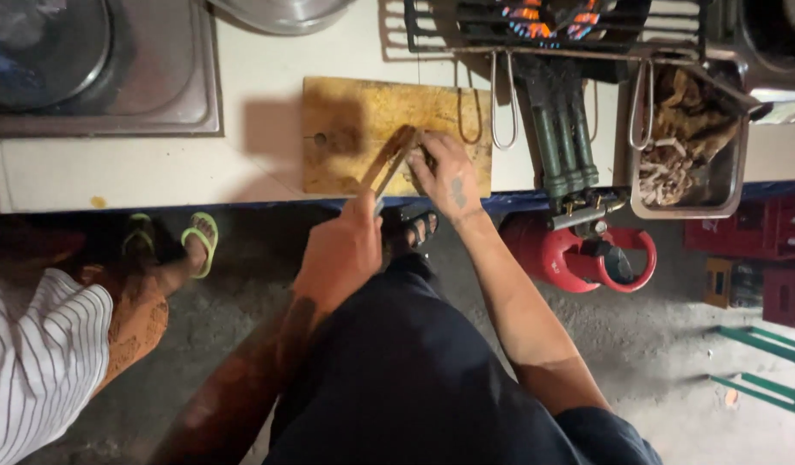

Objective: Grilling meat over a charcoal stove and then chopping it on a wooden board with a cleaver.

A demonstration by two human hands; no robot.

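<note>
Scene: head view down onto a pale counter [242,77] with a wooden cutting board [354,129] lying flat on it, near its front edge.
Left hand [341,250]: closed around the handle of a long knife [389,164], whose blade slants up and to the right across the board.
Right hand [445,172]: fingers curled down on a small dark piece of food [425,155], which sits at the board's right part, just beside the blade tip (too small and shadowed to tell what it is).
Grip, left: fully closed on the handle, no gap showing.
Grip, right: partly closed, fingertips pressing the piece onto the board; the thumb is hidden.
Doing the step well: a judgement only; keep the fingertips tucked back from the edge, hold the piece flat and steady, and let the blade travel beside the knuckles, not toward them.
Risk: the blade and the holding fingers lie very close together.
Surroundings: a lit gas grill [544,21] behind the board, a metal tray [733,185] of grilled pieces at right, a red gas cylinder [578,254] on the floor.
Other person: a striped sleeve [36,362] at lower left, well apart from the board.
</note>
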